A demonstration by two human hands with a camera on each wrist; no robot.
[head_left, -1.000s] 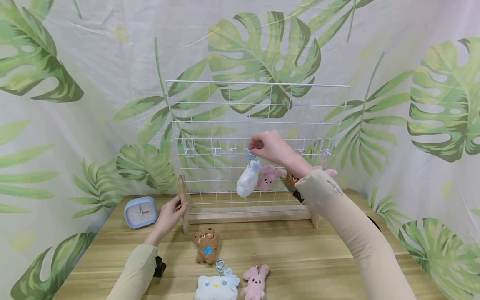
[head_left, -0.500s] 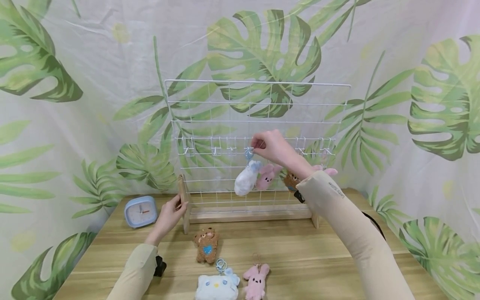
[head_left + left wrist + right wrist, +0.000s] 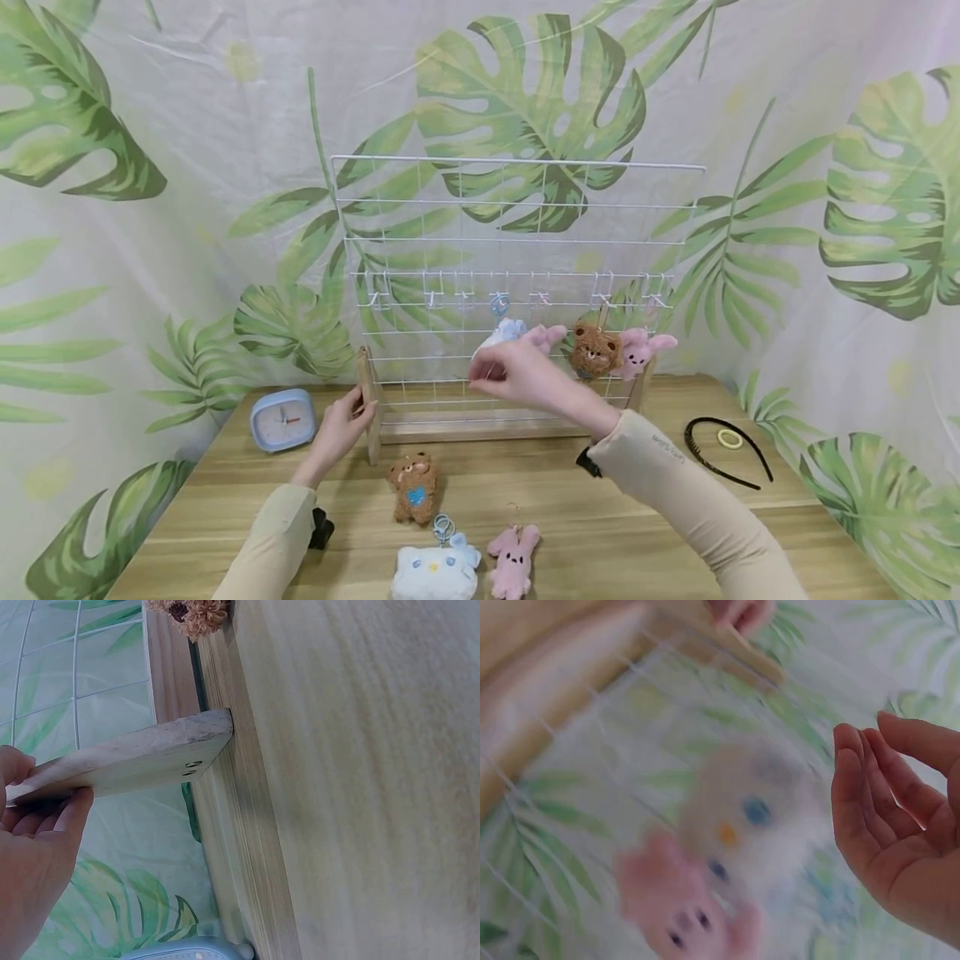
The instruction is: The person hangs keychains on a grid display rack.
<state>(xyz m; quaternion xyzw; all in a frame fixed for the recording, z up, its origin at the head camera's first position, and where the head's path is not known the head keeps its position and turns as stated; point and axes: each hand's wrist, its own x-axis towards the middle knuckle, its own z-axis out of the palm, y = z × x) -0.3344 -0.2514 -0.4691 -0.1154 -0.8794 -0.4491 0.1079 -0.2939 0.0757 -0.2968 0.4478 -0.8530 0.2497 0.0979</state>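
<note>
Reckoned from the hanging white plush (image 3: 502, 333) in the head view, its blue ring (image 3: 500, 303) sat at 12 o'clock on a hook, so the rack (image 3: 480, 432) seemed to bear its weight rather than any fingers; the right wrist view was too blurred to confirm how well the ring was seated. At 5 o'clock the right hand (image 3: 525, 375) was in front of the plush, a narrow gap between thumb and fingertips, holding nothing. At 8 o'clock the left hand (image 3: 347, 423) pinched the wooden upright (image 3: 142, 754) between thumb and fingers, probably to stop the light frame rocking. Towards 3 o'clock hung a pink rabbit (image 3: 547, 337), then a brown bear (image 3: 597, 350) and another rabbit (image 3: 637, 352), spread along the hooks. Around 7 o'clock a second bear (image 3: 414, 492) lay on the table (image 3: 600, 517), with a second white plush (image 3: 435, 575) and a third rabbit (image 3: 513, 562) towards 6, presumably laid there for easy reach.
</note>
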